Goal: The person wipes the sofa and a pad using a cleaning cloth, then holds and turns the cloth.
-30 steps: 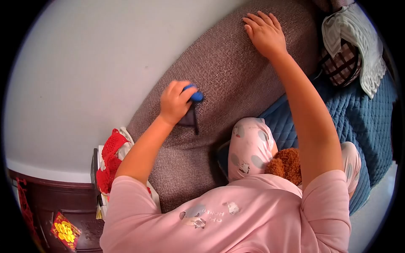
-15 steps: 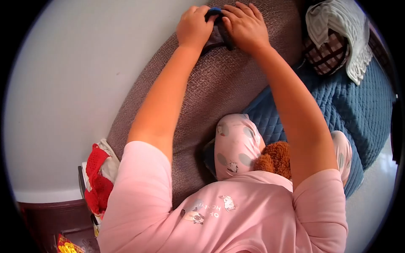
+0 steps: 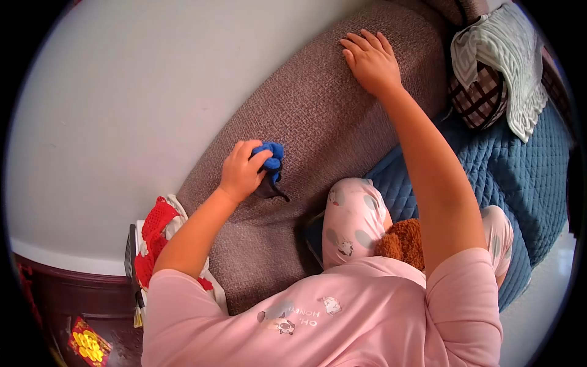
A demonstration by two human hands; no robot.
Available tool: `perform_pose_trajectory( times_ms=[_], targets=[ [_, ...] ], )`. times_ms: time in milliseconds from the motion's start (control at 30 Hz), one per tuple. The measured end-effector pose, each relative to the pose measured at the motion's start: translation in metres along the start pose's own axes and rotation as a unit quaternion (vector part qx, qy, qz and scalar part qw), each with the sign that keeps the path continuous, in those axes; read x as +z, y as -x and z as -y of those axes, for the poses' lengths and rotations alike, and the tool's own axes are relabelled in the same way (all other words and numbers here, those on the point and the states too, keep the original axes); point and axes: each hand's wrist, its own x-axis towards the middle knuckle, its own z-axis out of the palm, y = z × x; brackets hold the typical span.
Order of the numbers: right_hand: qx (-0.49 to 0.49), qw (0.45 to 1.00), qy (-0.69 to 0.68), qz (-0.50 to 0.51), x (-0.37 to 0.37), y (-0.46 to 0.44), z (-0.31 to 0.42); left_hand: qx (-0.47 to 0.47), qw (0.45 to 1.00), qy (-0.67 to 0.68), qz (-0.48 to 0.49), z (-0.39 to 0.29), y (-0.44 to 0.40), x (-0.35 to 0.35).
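My left hand (image 3: 239, 172) is closed around a bunched blue and black cloth (image 3: 273, 163). Its bright blue folds stick out past my fingers, and a dark strip hangs below; what kind of item it is cannot be made out. Behind the cloth lies the brown woven sofa back (image 3: 293, 116). Higher up and to the right, my right hand (image 3: 374, 66) lies flat on the same sofa back with fingers stretched and nothing in it.
A blue quilted cover (image 3: 471, 165) spreads over the seat at right. A plaid cushion (image 3: 480, 98) stands there under a pale fringed throw (image 3: 510, 55). Brown plush (image 3: 402, 243) sits at my lap. Red crocheted cloth (image 3: 153, 241) lies at left, near a red-and-gold packet (image 3: 90, 344).
Both hands were together at the top of the sofa back on the dark item. My left hand has come down and left with the cloth; my right hand has let go and flattened out.
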Motion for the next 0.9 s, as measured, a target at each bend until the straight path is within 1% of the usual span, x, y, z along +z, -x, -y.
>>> perform_pose_trajectory(
  times_ms=[100,133,200,267,300,433,500,533,633,700,767,800,833,900],
  targets=[
    [0.002,1.0,0.002,-0.009,0.002,0.0,0.0,-0.012,1.0,-0.022,-0.015,-0.001,-0.009,0.008],
    [0.007,1.0,0.002,-0.005,0.003,0.001,0.0,-0.027,0.998,-0.037,-0.053,-0.002,-0.022,0.015],
    [0.003,0.999,0.026,-0.032,0.004,0.003,0.002,-0.054,0.99,-0.053,-0.119,-0.006,-0.048,0.031],
    [0.014,0.999,0.042,-0.011,0.001,0.002,0.005,-0.034,0.987,-0.042,-0.15,-0.006,-0.08,0.04],
    [0.023,0.998,0.057,0.005,-0.001,0.003,0.007,-0.046,0.987,-0.033,-0.151,-0.006,-0.096,0.044],
    [0.007,0.996,0.087,0.014,-0.006,0.0,0.007,-0.08,0.983,0.012,-0.164,-0.001,-0.178,0.069],
    [0.012,0.998,-0.058,-0.029,-0.013,-0.001,0.008,-0.098,0.978,0.008,-0.185,0.002,-0.223,0.087],
    [0.01,0.998,-0.059,-0.023,-0.016,0.0,0.007,-0.105,0.973,0.005,-0.204,0.004,-0.243,0.097],
    [-0.009,0.998,-0.055,-0.023,-0.017,0.0,0.003,-0.129,0.97,0.022,-0.205,0.001,-0.285,0.106],
    [-0.013,0.999,-0.044,-0.014,-0.018,0.001,0.002,-0.139,0.973,0.027,-0.184,0.0,-0.283,0.104],
    [-0.004,0.999,-0.046,-0.004,-0.016,-0.001,0.004,-0.097,0.974,0.082,-0.187,0.003,-0.266,0.097],
    [-0.004,0.999,-0.048,-0.007,-0.017,-0.002,0.004,-0.073,0.975,0.057,-0.203,0.011,-0.252,0.101],
    [0.002,0.998,-0.061,-0.004,-0.017,-0.002,0.004,-0.073,0.975,0.052,-0.204,0.01,-0.238,0.092],
    [0.009,0.996,-0.084,-0.001,-0.018,-0.001,0.007,-0.073,0.983,0.089,-0.143,0.002,-0.191,0.074]
  ],
)
